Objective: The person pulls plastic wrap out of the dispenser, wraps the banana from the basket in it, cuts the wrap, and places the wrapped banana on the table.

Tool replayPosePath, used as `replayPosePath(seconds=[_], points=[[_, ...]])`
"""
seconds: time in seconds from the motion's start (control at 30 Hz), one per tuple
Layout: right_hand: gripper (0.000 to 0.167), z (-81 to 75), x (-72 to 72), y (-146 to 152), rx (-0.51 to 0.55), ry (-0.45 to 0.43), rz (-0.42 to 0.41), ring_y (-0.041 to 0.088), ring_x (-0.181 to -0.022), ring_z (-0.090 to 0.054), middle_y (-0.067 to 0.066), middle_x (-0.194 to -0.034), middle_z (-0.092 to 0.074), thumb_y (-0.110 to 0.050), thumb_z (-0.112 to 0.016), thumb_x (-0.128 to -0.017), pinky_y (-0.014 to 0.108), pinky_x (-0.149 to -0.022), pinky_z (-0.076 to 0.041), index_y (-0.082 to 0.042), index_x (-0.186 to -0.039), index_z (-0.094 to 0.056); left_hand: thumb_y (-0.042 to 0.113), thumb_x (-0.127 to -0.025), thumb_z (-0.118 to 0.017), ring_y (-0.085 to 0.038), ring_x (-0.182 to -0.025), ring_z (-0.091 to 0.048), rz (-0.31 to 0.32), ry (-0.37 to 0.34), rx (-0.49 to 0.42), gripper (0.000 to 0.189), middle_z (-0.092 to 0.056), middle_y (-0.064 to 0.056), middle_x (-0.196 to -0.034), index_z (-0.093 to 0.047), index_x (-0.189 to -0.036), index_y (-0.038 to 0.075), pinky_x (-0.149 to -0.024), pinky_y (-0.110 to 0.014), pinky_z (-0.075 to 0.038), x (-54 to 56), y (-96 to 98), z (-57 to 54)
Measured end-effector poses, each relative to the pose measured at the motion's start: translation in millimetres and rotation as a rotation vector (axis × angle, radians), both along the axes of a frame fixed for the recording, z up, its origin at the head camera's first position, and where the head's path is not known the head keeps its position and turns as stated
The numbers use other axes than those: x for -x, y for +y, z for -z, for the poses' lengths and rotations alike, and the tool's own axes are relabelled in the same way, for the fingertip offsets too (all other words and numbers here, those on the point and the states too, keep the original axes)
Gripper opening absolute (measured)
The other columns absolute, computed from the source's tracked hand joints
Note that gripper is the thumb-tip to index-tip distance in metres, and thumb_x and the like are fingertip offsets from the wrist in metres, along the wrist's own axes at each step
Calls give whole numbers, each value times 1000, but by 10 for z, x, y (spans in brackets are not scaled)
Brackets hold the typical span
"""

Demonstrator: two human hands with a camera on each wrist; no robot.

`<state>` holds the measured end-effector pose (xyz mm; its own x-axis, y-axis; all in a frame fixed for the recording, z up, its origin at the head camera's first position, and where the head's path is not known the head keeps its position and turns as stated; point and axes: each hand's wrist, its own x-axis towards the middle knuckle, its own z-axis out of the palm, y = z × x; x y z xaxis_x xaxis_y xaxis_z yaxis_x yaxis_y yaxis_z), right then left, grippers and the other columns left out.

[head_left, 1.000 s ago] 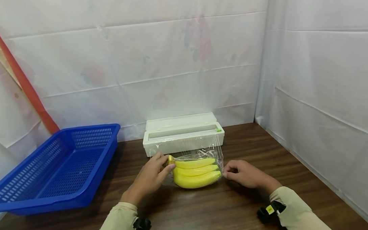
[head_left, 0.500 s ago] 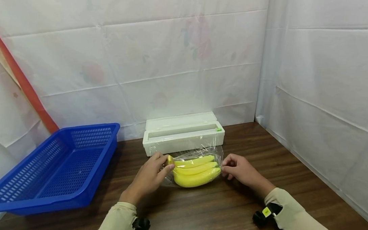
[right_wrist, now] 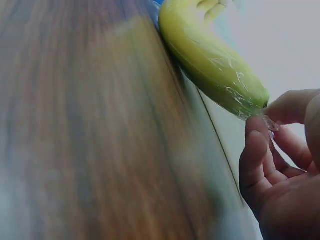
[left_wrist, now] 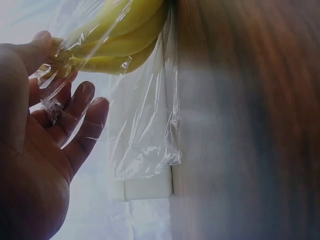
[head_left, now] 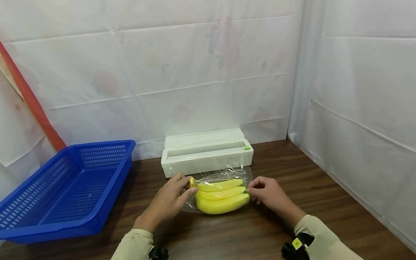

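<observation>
A bunch of yellow bananas point(head_left: 222, 205) lies over the table in the head view, stem to the left, with clear cling film point(head_left: 241, 172) around it. My left hand point(head_left: 168, 199) holds the bunch at its stem between thumb and fingers, the film caught there too. Loose film point(left_wrist: 145, 150) hangs below the bananas in the left wrist view. At the tip end, my right hand point(head_left: 271, 194) pinches a gathered bit of film between thumb and fingertips. In the right wrist view the film lies tight over the nearest banana point(right_wrist: 215, 70).
Behind the bananas stands a long white box point(head_left: 206, 165) with its lid up and a small green piece at its right end; film overlaps its front. A blue perforated basket point(head_left: 118, 192) sits on the left. White sheeting point(head_left: 196, 68) walls the wooden table point(head_left: 224, 241).
My right hand has shifted left and inward to the banana tips, drawing the film close there. The left hand keeps its hold on the stem, nearly still.
</observation>
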<state>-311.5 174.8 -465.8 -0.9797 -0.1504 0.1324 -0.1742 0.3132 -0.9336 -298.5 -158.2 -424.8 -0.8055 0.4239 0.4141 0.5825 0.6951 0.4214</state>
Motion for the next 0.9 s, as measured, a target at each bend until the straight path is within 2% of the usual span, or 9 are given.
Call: replayPosePath(seconds=[0.13, 0.2, 0.3, 0.37, 0.43, 0.53, 0.63, 0.73, 0.9], points=[[26, -53, 40, -32, -47, 3, 25, 19, -61, -55, 9, -81, -57, 0, -68, -81, 32, -52, -50, 2, -103, -54, 37, -101, -60, -9, -73, -43, 10, -4, -2, 13, -44, 4, -87, -64, -102, 24, -62, -26, -41, 32, 51, 19], [30, -97, 84, -15, -96, -15, -1, 19, -59, -55, 9, -79, -56, 3, -65, -77, 32, -51, -49, 3, -104, -52, 38, -102, -59, -9, -72, -43, 12, -19, 1, 14, -44, 4, -87, -63, -102, 25, -62, -26, -41, 46, 79, 27], [27, -187, 201, 56, -164, -88, -113, 20, -62, -58, 10, -79, -59, 2, -65, -78, 34, -53, -51, 3, -103, -56, 39, -102, -58, -9, -73, -44, -3, -46, 4, 14, -44, 5, -88, -63, -103, 25, -63, -27, -42, 60, 105, 27], [19, -249, 300, 133, -206, -138, -195, 20, -65, -61, 9, -80, -62, -4, -66, -84, 35, -57, -53, 2, -101, -62, 39, -102, -59, -10, -73, -44, -7, -49, -2, 15, -44, 4, -88, -63, -103, 25, -63, -28, -42, 66, 121, 27], [14, -274, 391, 196, -213, -170, -239, 19, -67, -61, 9, -81, -64, -11, -68, -89, 35, -59, -54, 1, -96, -67, 39, -102, -59, -10, -73, -45, -12, -47, -3, 14, -45, 3, -88, -63, -102, 26, -64, -28, -42, 71, 130, 29], [21, -244, 486, 243, -209, -166, -224, 17, -67, -60, 7, -76, -66, -23, -70, -92, 33, -61, -53, -2, -85, -71, 39, -101, -59, -10, -74, -45, -9, -32, -7, 14, -46, 2, -88, -62, -100, 26, -64, -27, -42, 80, 130, 39], [24, -162, 519, 239, -174, -143, -195, 16, -66, -58, 6, -73, -65, -24, -73, -90, 32, -60, -51, -3, -81, -70, 39, -101, -60, -9, -74, -45, -3, -18, -11, 14, -47, 1, -88, -63, -101, 25, -64, -26, -42, 83, 124, 54], [22, -100, 530, 217, -116, -142, -200, 18, -69, -58, 7, -78, -64, -19, -74, -89, 34, -61, -51, 1, -92, -66, 38, -101, -60, -8, -75, -46, 4, -13, -22, 15, -47, 2, -88, -64, -102, 24, -64, -26, -43, 80, 115, 69], [46, -92, 534, 127, -80, -156, -168, 18, -67, -55, 8, -78, -61, -12, -72, -87, 33, -59, -49, 7, -122, -50, 39, -101, -60, -8, -74, -46, -2, -24, -29, 13, -47, 2, -88, -64, -102, 26, -63, -26, -43, 87, 108, 59]])
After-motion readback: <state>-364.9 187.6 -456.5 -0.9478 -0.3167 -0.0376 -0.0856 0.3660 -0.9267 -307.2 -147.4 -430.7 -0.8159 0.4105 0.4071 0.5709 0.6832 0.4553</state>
